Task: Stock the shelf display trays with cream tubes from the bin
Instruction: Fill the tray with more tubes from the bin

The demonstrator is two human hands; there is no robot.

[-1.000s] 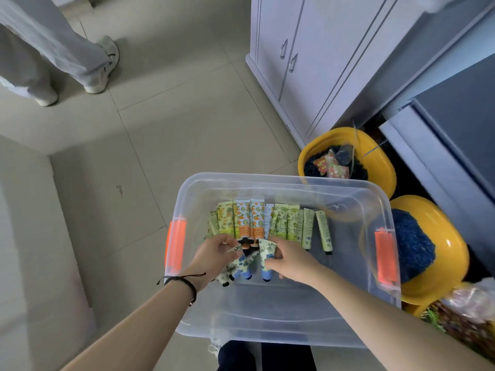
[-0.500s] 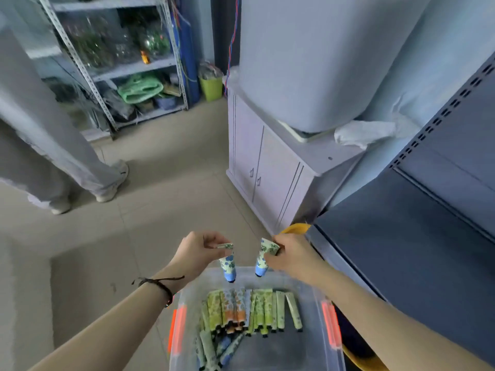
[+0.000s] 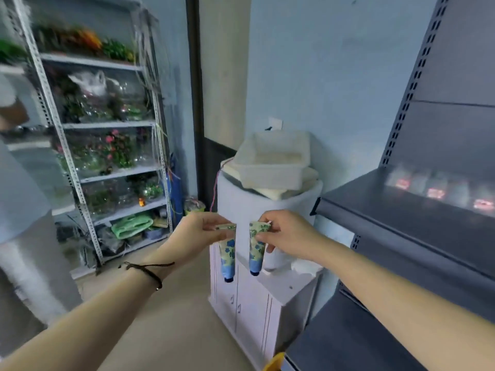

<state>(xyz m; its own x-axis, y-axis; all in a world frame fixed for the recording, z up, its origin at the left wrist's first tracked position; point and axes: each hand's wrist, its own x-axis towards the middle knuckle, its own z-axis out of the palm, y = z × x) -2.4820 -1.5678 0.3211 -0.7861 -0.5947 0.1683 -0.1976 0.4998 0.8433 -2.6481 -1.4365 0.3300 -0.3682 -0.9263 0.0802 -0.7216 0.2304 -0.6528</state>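
Faces a pale blue wall over a beige floor. At left, sees a metal rack (image 3: pixel 80 183) crammed with clear bags and glassware full of green plants and pink flowers, all blurred. Straight ahead, finds a white cabinet (image 3: pixel 254 311) carrying a white rounded unit topped by a shallow white basin (image 3: pixel 273 162), contents not discernible. Pinches the left cream tube (image 3: pixel 227 257) by its crimped end with the left hand (image 3: pixel 199 234), fingers curled, blue cap hanging down. Grips the right cream tube (image 3: pixel 256 254) likewise with the right hand (image 3: pixel 288 234). Holds both tubes side by side, near but apart, in the air before the cabinet, beside the dark shelf (image 3: pixel 401 218) at right. On that shelf, makes out a row of display trays (image 3: pixel 434 191) with red-marked contents, too blurred to name.
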